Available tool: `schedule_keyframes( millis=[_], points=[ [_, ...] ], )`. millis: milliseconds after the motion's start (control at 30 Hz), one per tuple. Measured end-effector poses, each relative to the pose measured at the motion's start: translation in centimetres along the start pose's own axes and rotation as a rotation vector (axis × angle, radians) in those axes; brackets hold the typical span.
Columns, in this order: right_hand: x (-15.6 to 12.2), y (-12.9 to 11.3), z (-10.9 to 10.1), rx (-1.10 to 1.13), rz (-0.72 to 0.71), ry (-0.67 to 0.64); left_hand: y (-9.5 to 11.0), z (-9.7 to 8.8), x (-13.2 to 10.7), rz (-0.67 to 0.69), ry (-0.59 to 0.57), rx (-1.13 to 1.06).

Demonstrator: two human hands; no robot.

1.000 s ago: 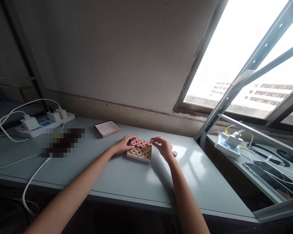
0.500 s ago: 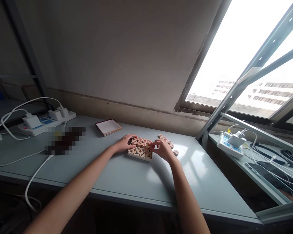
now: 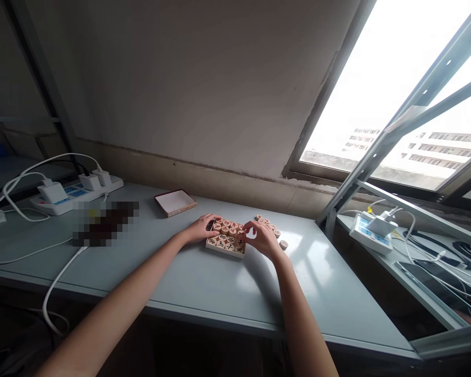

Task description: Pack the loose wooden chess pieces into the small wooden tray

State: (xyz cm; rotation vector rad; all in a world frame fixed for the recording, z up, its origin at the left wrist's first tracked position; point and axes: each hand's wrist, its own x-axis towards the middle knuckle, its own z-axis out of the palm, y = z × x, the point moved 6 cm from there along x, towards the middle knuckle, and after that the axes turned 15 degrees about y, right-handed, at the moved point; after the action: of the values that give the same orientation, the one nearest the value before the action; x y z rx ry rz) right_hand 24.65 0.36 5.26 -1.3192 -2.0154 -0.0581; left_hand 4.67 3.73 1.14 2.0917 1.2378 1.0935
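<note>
A shallow open box (image 3: 224,252) stands on the desk, filled with round wooden Chinese chess pieces (image 3: 230,246) with red and black characters. My left hand (image 3: 199,229) grips the box's left side, thumb near the front and fingers toward the back. Over the box's right side my right hand (image 3: 261,238) bends down, thumb and index finger curved onto a Chinese chess piece (image 3: 240,235); the fingers partly cover it. Beyond that hand lie several loose pieces (image 3: 275,231), and a single piece (image 3: 283,244) sits apart to the right.
The box lid (image 3: 176,202) rests inside up at the back left of the desk (image 3: 204,293). A white power strip (image 3: 78,195) with chargers and cables occupies the left end, beside a blurred patch. Another power strip (image 3: 371,233) stands on the right-hand shelf, near a metal frame (image 3: 329,222).
My right thumb and index finger have shifted slightly on the piece at the box's right side. The left hand keeps its hold; the view has moved a little.
</note>
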Motion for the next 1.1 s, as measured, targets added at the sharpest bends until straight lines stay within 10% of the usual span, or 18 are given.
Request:
schedule_keyframes(
  millis=[900, 1100],
  points=[
    [-0.1, 1.5, 0.3, -0.277, 0.054, 0.057, 0.1, -0.1, -0.1, 0.017, -0.017, 0.031],
    [-1.0, 4.9, -1.0, -0.608, 0.43, 0.068, -0.2, -0.1, 0.0, -0.001, -0.012, 0.058]
  ],
)
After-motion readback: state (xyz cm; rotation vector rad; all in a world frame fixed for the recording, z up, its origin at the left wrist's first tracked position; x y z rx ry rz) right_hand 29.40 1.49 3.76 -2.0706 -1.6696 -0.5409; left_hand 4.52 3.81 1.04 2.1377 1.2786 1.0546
